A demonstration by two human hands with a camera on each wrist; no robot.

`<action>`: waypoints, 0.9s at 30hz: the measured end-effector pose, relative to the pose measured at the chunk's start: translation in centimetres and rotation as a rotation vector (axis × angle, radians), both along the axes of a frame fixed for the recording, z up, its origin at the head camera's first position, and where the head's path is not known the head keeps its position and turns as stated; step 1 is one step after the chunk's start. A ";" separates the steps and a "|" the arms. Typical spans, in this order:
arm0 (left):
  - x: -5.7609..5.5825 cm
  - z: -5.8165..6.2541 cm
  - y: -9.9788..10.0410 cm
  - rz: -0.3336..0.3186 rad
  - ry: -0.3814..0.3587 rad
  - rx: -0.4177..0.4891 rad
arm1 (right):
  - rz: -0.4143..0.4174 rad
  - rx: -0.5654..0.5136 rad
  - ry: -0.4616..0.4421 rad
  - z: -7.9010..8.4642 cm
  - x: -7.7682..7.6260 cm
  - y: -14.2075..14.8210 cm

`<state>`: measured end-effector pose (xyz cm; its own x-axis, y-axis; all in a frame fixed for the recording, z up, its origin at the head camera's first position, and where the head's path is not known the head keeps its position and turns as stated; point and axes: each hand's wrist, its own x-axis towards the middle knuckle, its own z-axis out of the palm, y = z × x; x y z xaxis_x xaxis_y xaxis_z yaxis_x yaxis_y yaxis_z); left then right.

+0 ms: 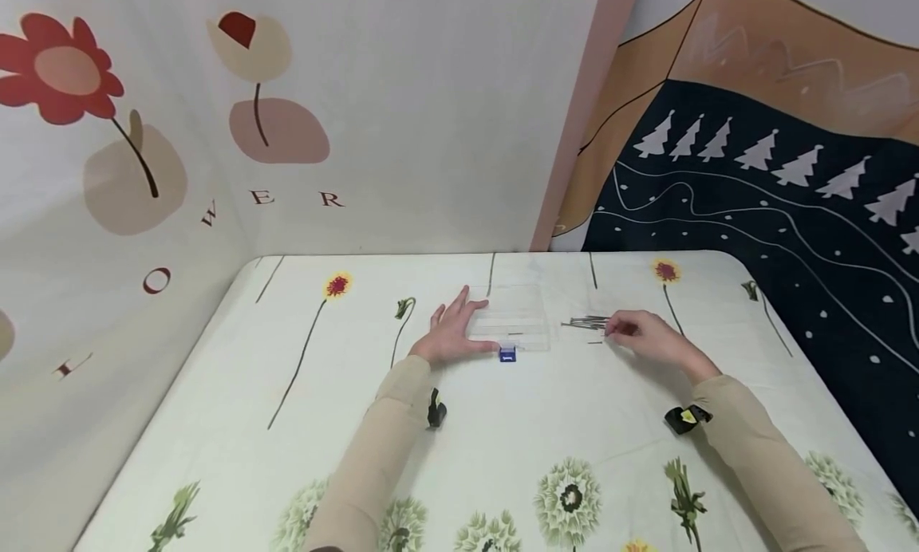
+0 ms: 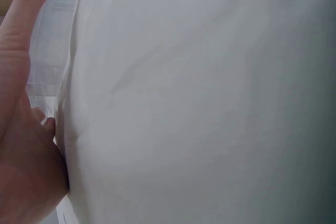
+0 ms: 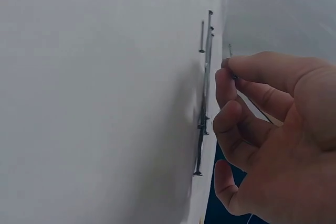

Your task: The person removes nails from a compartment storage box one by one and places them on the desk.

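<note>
A clear plastic box (image 1: pixel 531 317) with divided compartments and a blue latch (image 1: pixel 507 354) lies on the table. My left hand (image 1: pixel 454 333) rests at its left side, fingers spread; the thumb lies straight along the near edge beside the latch. In the left wrist view the thumb (image 2: pixel 14 56) lies across the box's clear wall (image 2: pixel 52 45). One nail shows inside the box. To the right of it lies a loose pile of nails (image 1: pixel 587 322). My right hand (image 1: pixel 646 333) is at the pile's right end, pinching a nail (image 3: pixel 230 51) between thumb and fingertips.
A single nail (image 1: pixel 595 343) lies just in front of the pile. The table is covered by a pale flower-print cloth (image 1: pixel 323 472). Printed curtains stand behind the table and along its left and right sides.
</note>
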<state>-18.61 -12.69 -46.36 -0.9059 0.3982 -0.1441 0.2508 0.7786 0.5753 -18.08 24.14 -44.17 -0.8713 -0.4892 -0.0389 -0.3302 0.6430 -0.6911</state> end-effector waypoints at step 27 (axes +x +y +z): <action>-0.1 0.0 -0.1 0.004 -0.009 -0.004 | -0.003 -0.029 -0.015 1.6 0.7 -0.2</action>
